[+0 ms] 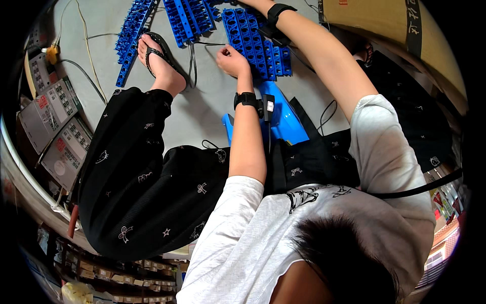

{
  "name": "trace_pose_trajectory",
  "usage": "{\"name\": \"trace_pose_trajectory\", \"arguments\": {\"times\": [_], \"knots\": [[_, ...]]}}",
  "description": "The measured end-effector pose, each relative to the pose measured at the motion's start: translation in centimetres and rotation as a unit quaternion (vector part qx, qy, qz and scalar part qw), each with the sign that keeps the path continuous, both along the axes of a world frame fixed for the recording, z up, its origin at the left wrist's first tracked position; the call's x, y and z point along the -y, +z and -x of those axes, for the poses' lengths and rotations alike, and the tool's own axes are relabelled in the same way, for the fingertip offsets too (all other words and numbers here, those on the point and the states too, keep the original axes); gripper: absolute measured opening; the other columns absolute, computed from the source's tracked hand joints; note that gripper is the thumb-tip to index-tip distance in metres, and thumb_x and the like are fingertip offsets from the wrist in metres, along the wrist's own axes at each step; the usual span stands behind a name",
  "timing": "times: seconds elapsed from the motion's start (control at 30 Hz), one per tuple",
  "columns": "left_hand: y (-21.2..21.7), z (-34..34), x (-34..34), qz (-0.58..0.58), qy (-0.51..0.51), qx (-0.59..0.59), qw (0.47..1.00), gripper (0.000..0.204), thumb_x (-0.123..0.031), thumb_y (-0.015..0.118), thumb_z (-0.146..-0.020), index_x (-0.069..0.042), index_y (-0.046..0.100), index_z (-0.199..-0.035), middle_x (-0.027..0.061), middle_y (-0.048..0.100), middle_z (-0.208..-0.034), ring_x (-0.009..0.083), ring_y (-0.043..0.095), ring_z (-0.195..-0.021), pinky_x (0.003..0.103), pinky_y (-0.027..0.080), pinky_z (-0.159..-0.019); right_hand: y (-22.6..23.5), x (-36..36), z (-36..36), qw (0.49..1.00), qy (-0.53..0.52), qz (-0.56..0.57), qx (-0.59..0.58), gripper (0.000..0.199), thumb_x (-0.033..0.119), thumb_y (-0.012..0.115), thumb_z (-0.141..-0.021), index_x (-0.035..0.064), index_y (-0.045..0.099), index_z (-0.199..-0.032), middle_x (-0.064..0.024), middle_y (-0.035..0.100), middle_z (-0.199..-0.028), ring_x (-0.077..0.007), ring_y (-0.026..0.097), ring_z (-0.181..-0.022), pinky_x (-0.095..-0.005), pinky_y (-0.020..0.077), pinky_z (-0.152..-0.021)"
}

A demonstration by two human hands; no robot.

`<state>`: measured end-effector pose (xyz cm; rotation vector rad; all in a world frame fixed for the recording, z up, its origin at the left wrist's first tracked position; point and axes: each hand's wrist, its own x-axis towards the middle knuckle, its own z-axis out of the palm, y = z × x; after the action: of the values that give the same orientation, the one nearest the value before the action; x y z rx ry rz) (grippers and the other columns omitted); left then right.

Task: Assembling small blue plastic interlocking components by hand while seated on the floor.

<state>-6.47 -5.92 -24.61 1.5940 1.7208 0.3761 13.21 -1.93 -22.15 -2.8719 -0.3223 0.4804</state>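
Note:
My left hand [234, 62] is closed, its thumb and fingertips pinched at the end of a thin black cable [210, 44]. Just beside it lies a blue plastic rack [248, 40] with rows of round holes. My right arm reaches past this rack to the top edge, where only the base of my right hand [251, 2] shows; its fingers are cut off. Another blue slatted rack [188, 23] is at the top, left of my left hand. A narrow blue toothed strip [132, 38] lies farther left, beside my sandalled foot [164, 66]. Black bands circle both wrists.
A smooth blue plastic piece [286, 119] sits between my legs. A large cardboard box [374, 23] stands at the upper right. Grey printed boxes [50, 119] line the left side, with cables [83, 71] on the grey floor. Stocked shelves [111, 276] are at the lower left.

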Motion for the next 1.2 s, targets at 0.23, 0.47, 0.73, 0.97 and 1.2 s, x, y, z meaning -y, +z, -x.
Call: {"name": "trace_pose_trajectory", "arguments": {"times": [0.23, 0.47, 0.73, 0.97, 1.2], "knots": [[1.8, -1.5, 0.6, -0.004, 0.008, -0.014, 1.000, 0.023, -0.029, 0.051, -0.082, -0.006, 0.054, -0.084, 0.0092, 0.055, -0.084, 0.0282, 0.051, -0.081, 0.040, 0.040, -0.072, -1.2, 0.2, -3.8, 0.966, -0.082, -0.210, -0.129, 0.043, 0.034, 0.061, -0.068, -0.0056, 0.059, -0.085, -0.0252, 0.060, -0.086, -0.0345, 0.058, -0.087, -0.0389, 0.0455, -0.074], [5.7, -3.8, -1.5, -0.105, 0.033, 0.126, 0.986, 0.016, -0.019, 0.051, -0.083, -0.003, 0.052, -0.086, 0.0103, 0.052, -0.085, 0.0270, 0.051, -0.079, 0.036, 0.041, -0.071, 5.6, 1.9, -3.0, 0.933, -0.047, -0.330, -0.137, 0.043, 0.033, 0.057, -0.072, -0.0064, 0.058, -0.089, -0.0257, 0.059, -0.087, -0.0367, 0.057, -0.087, -0.0393, 0.0449, -0.074], [10.2, -5.7, -5.4, 0.325, -0.015, 0.590, 0.739, 0.048, -0.039, 0.031, -0.087, 0.004, 0.044, -0.104, 0.0221, 0.056, -0.103, 0.0312, 0.059, -0.085, 0.035, 0.049, -0.073, 11.0, 9.7, 8.2, 0.840, 0.203, -0.376, -0.333, 0.030, 0.033, 0.043, -0.081, 0.0049, 0.053, -0.083, -0.0028, 0.048, -0.067, -0.0122, 0.047, -0.060, -0.0257, 0.0401, -0.057], [13.9, -6.3, -3.4, 0.291, -0.037, 0.634, 0.716, 0.047, -0.038, 0.024, -0.080, 0.000, 0.039, -0.104, 0.0263, 0.054, -0.102, 0.0388, 0.055, -0.084, 0.045, 0.045, -0.073, 12.7, 11.6, 8.9, 0.901, 0.293, -0.319, -0.003, 0.040, 0.037, 0.045, -0.083, -0.0025, 0.049, -0.092, -0.0207, 0.055, -0.091, -0.0361, 0.055, -0.081, -0.0417, 0.0438, -0.071], [15.5, -6.1, -4.0, 0.271, 0.045, 0.622, 0.733, 0.057, -0.047, 0.046, -0.084, 0.006, 0.041, -0.104, 0.0188, 0.051, -0.101, 0.0302, 0.057, -0.084, 0.038, 0.050, -0.065, 16.1, 12.7, 10.4, 0.916, 0.267, -0.289, 0.076, 0.034, 0.031, 0.048, -0.082, -0.0019, 0.046, -0.092, -0.0198, 0.052, -0.092, -0.0375, 0.057, -0.075, -0.0438, 0.0468, -0.064]]}}
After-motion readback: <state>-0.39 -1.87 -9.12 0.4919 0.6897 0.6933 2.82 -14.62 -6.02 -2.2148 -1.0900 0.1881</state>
